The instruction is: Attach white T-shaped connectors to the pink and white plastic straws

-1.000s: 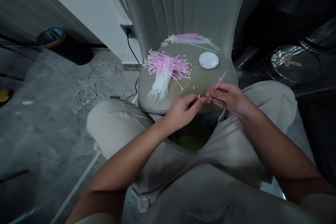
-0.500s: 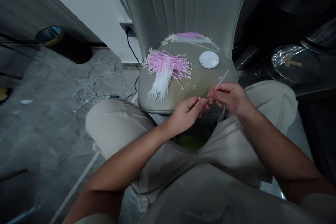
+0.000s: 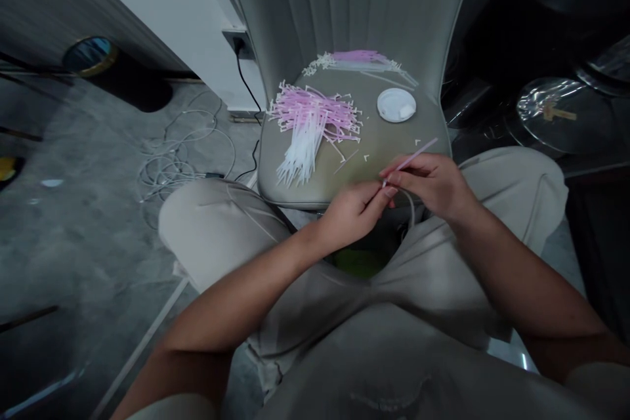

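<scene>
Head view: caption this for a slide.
Hands hold a thin pink strip near pink-and-white strips heaped on a chair seat.

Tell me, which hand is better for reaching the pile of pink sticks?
Left hand: it sits closer to the pile, while the right hand is holding a pink stick.

A plain indoor room, perhaps a home or small workroom, though it is hard to tell: plastic sticks (image 3: 310, 125) lie piled on a padded chair (image 3: 344, 13), near a wall socket (image 3: 235, 44) and loose white cables (image 3: 182, 170) on a grey concrete floor (image 3: 83, 243).
</scene>
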Demonstrator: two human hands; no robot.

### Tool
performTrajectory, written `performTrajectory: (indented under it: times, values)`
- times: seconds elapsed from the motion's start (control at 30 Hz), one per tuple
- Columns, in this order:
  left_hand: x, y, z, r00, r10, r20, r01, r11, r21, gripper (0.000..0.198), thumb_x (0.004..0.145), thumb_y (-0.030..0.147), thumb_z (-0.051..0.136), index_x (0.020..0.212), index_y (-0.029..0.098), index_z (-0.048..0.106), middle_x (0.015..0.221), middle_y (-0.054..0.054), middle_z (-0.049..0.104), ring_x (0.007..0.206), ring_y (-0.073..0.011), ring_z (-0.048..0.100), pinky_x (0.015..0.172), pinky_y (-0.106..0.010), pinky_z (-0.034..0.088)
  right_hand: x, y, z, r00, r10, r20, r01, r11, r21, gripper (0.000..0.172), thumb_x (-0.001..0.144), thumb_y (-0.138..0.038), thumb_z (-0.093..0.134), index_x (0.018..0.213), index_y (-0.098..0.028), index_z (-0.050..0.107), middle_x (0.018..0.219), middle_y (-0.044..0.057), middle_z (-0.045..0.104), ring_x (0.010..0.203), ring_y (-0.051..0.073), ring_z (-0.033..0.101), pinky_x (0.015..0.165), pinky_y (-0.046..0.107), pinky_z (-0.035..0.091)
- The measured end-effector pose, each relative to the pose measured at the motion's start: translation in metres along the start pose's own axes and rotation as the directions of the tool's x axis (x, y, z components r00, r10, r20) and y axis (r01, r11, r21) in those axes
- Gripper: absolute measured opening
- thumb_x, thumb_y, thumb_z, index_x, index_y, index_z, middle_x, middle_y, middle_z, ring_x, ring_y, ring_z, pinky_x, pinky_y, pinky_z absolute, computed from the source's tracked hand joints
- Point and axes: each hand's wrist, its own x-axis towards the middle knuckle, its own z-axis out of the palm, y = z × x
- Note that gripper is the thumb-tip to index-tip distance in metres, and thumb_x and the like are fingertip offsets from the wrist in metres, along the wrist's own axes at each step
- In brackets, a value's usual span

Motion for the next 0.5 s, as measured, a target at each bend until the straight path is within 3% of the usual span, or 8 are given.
performTrajectory:
  times: [0.33,0.5]
  values:
    - [0.0025,0.0008,-0.0016,0.999,0.032,0.027,-0.031,0.999,-0.007,0.038,0.099,0.034,0.043,0.074,0.014,0.063,0.058,0.003,0.056,0.055,-0.0067,0.052,0.057,-0.019,0.040,0.0004,0.0072,0.0019,0.997,0.000,0.078,-0.002,1.000,0.019,0.018,0.079,-0.035,0.074,0.077,-0.018,0.072,0.064,-0.001,0.067,0.055,0.012,0.062,0.053,0.025,0.050]
    - [0.0027,0.0014,-0.0030,0.999,-0.025,0.041,0.027,0.999,-0.036,0.036,0.098,0.035,0.045,0.076,0.014,0.064,0.059,0.003,0.058,0.055,-0.0067,0.053,0.055,-0.018,0.040,-0.0016,0.0068,0.0020,0.998,-0.058,-0.017,0.057,0.998,-0.021,0.017,0.080,-0.034,0.072,0.074,-0.018,0.070,0.062,-0.002,0.065,0.055,0.010,0.060,0.052,0.023,0.047]
